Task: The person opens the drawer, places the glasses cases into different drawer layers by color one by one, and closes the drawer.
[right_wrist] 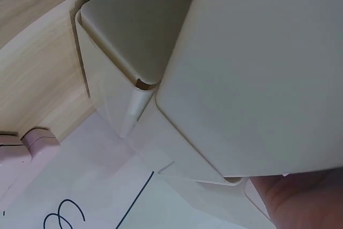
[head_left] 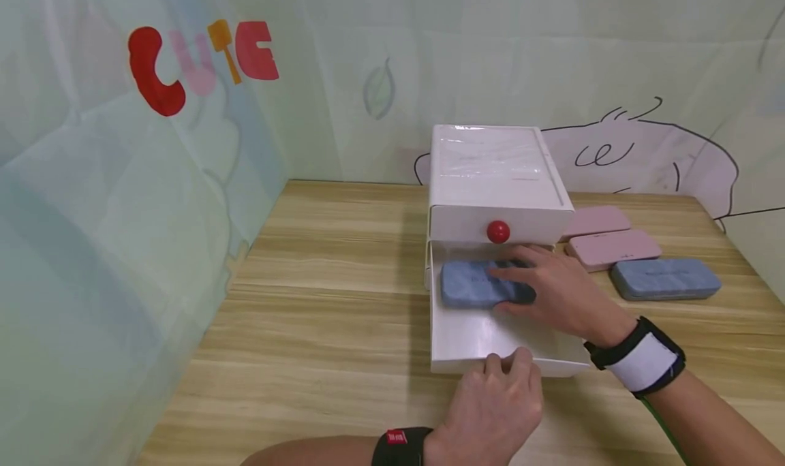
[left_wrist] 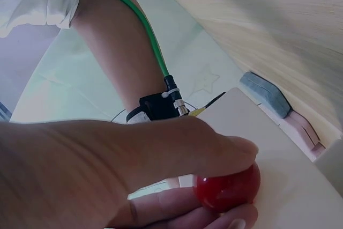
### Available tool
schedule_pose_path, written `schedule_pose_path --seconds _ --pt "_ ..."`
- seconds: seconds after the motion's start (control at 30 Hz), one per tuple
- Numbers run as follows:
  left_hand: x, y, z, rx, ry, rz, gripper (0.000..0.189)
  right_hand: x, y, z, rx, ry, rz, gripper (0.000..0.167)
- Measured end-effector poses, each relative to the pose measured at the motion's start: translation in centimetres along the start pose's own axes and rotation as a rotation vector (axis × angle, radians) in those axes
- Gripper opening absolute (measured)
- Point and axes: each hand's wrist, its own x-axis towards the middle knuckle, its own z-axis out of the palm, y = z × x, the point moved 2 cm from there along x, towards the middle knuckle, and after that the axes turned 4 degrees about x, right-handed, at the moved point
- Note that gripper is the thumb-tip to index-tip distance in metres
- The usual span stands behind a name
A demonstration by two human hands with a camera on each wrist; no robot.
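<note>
A white two-drawer box (head_left: 490,173) stands on the table with its lower drawer (head_left: 466,340) pulled out. My left hand (head_left: 497,405) is at the drawer's front; the left wrist view shows its thumb and fingers pinching a red knob (left_wrist: 228,189). Inside the drawer, towards the back, lies a blue glasses case (head_left: 466,285). My right hand (head_left: 561,292) reaches over the drawer's right side and grips that case, thumb on the near edge and fingers across the top and far side. In the right wrist view the drawer hides most of this hand (right_wrist: 305,202).
Right of the box lie two pink glasses cases, a nearer one (head_left: 613,248) and a farther one (head_left: 595,221), and another blue glasses case (head_left: 665,278). The closed upper drawer has its own red knob (head_left: 498,231). Printed cloth walls (head_left: 362,50) edge the wooden table (head_left: 319,330).
</note>
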Motion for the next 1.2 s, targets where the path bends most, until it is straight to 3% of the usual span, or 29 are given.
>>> schedule_pose_path --seconds 0.23,0.67,1.2 --pt "0.0 0.0 -0.1 0.0 -0.007 0.008 0.022 0.4 0.1 0.2 -0.032 0.069 -0.056 0.052" --pt "0.0 0.1 0.0 0.015 0.018 -0.003 0.035 0.9 0.5 0.4 -0.064 0.161 -0.055 0.048" --pt "0.0 0.2 0.1 0.023 0.03 -0.015 0.037 1.4 0.5 0.6 -0.074 0.175 -0.008 0.044"
